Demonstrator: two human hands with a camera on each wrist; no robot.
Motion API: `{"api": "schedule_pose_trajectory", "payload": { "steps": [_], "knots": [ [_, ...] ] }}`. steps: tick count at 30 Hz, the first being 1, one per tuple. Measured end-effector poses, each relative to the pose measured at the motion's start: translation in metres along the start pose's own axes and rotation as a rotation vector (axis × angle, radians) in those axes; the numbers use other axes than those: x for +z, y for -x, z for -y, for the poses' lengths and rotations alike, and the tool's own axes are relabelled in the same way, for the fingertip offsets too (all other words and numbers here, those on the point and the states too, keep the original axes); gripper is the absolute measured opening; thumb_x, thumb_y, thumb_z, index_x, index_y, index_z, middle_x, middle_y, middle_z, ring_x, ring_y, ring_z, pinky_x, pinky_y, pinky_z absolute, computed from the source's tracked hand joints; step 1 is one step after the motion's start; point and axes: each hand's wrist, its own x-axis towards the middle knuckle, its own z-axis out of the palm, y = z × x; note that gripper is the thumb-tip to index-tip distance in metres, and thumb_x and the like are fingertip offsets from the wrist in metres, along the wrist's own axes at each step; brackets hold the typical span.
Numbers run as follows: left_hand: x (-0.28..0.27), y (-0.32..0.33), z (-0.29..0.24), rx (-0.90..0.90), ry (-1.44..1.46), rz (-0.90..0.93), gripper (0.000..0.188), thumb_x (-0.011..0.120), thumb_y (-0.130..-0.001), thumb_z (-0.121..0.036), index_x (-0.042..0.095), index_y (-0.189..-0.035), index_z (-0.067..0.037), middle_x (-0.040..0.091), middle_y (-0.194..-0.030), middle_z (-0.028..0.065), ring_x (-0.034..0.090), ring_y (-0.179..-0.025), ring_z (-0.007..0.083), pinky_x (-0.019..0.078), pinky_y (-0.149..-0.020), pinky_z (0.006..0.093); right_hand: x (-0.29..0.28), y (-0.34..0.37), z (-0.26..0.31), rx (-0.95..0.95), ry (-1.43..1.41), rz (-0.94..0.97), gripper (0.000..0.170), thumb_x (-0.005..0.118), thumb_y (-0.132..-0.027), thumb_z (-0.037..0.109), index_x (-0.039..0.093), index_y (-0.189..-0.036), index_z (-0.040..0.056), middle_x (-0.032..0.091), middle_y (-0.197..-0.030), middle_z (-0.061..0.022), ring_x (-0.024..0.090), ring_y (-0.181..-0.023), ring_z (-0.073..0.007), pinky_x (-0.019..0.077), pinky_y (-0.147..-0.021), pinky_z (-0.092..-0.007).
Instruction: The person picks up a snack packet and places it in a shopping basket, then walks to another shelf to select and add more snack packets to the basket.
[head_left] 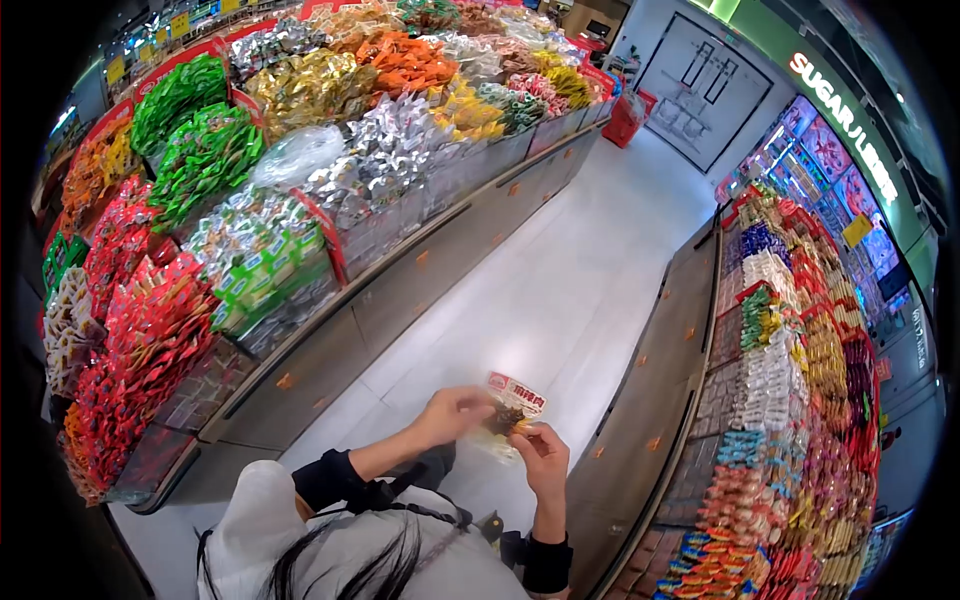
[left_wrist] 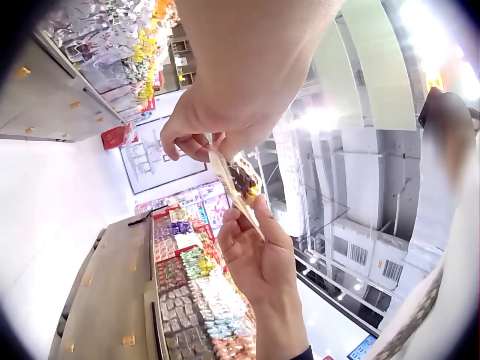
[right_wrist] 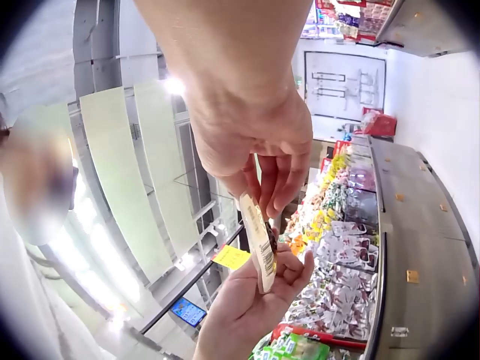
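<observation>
A small flat snack packet (head_left: 517, 396) is up in front of the person's body, with a white and red printed label and dark brown food showing through clear film. The left hand (head_left: 455, 414) pinches its left side. From the lower right, the right hand (head_left: 543, 460) grips the packet between thumb and fingers. In the left wrist view the packet (left_wrist: 238, 184) stands nearly edge-on between both hands. A barcode shows on the pale back of the packet (right_wrist: 259, 241) in the right wrist view. The left hand's (right_wrist: 244, 300) fingers curl behind it there.
A long counter (head_left: 400, 270) heaped with wrapped sweets, including green packets (head_left: 205, 150) and red packets (head_left: 150, 330), runs along the left. Another sweets display (head_left: 780, 400) lines the right. A pale floor aisle (head_left: 560, 260) runs between them, with a red bin (head_left: 630, 117) at its far end.
</observation>
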Motion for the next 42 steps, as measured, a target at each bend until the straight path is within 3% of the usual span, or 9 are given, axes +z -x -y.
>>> {"api": "schedule_pose_trajectory", "payload": {
  "steps": [3,7,10,14,23,26,32,42],
  "knots": [
    [-0.004,-0.075,-0.005,0.158,0.008,-0.029,0.013,0.060,-0.082,-0.009,0.058,-0.090,0.001,0.058,-0.083,0.0018,0.053,-0.077,0.0072,0.0447,-0.069,0.0223,-0.019,-0.074,0.003,-0.037,0.063,0.019,0.009,0.059,-0.078,-0.002,0.055,-0.087,-0.0031,0.059,-0.085,-0.0068,0.058,-0.075,-0.0115,0.0472,-0.069,-0.0231],
    [-0.019,-0.168,-0.026,0.185,0.040,-0.073,0.013,0.061,-0.081,-0.009,0.058,-0.089,0.000,0.057,-0.083,0.0022,0.053,-0.078,0.0077,0.0439,-0.072,0.0224,-0.035,-0.180,0.019,-0.016,0.010,0.079,0.008,0.056,-0.081,0.002,0.055,-0.087,-0.0034,0.060,-0.081,-0.0073,0.059,-0.073,-0.0129,0.0476,-0.068,-0.0247],
    [-0.030,-0.227,-0.041,0.156,0.012,-0.095,0.016,0.061,-0.079,-0.014,0.061,-0.089,-0.001,0.061,-0.085,0.0055,0.056,-0.081,0.0122,0.0433,-0.076,0.0270,-0.045,-0.246,0.024,0.012,-0.012,0.085,0.008,0.054,-0.082,0.002,0.054,-0.088,-0.0033,0.060,-0.079,-0.0070,0.059,-0.072,-0.0129,0.0478,-0.068,-0.0249],
    [-0.036,-0.287,-0.054,0.088,0.118,-0.104,0.017,0.061,-0.079,-0.014,0.060,-0.087,0.001,0.060,-0.082,0.0053,0.055,-0.078,0.0110,0.0442,-0.071,0.0261,-0.057,-0.319,0.024,0.095,-0.080,0.094,0.006,0.051,-0.084,0.004,0.053,-0.086,-0.0013,0.059,-0.080,-0.0061,0.060,-0.070,-0.0129,0.0471,-0.066,-0.0239],
    [-0.056,-0.419,-0.054,-0.097,0.176,-0.289,0.008,0.061,-0.081,-0.009,0.058,-0.080,-0.002,0.056,-0.065,-0.0018,0.050,-0.059,0.0031,0.0392,-0.054,0.0176,-0.077,-0.490,0.004,0.089,-0.191,0.326,0.004,0.050,-0.084,0.003,0.052,-0.085,-0.0001,0.054,-0.081,-0.0034,0.052,-0.072,-0.0096,0.0440,-0.066,-0.0231],
    [-0.057,-0.484,-0.048,-0.031,0.116,-0.323,0.010,0.062,-0.079,-0.013,0.060,-0.079,-0.003,0.057,-0.063,-0.0027,0.048,-0.056,0.0022,0.0369,-0.050,0.0181,-0.098,-0.555,0.001,0.065,-0.185,0.384,0.004,0.051,-0.084,0.004,0.051,-0.085,-0.0002,0.053,-0.080,-0.0032,0.051,-0.072,-0.0094,0.0428,-0.067,-0.0224],
    [-0.043,-0.630,-0.072,0.021,0.232,-0.337,0.013,0.063,-0.079,-0.014,0.059,-0.081,-0.002,0.058,-0.068,-0.0006,0.051,-0.064,0.0033,0.0404,-0.057,0.0195,-0.158,-0.700,0.012,0.008,-0.124,0.458,0.006,0.052,-0.084,0.006,0.051,-0.085,0.0006,0.054,-0.079,-0.0028,0.051,-0.072,-0.0085,0.0421,-0.067,-0.0219],
    [-0.059,-0.768,-0.076,0.076,0.183,-0.485,0.015,0.063,-0.079,-0.014,0.058,-0.083,-0.001,0.059,-0.072,-0.0005,0.053,-0.068,0.0056,0.0432,-0.061,0.0223,-0.185,-0.862,0.001,0.298,-0.268,0.604,0.008,0.054,-0.082,0.005,0.051,-0.088,0.0004,0.056,-0.081,-0.0041,0.053,-0.072,-0.0098,0.0444,-0.068,-0.0235]
  ]
}}
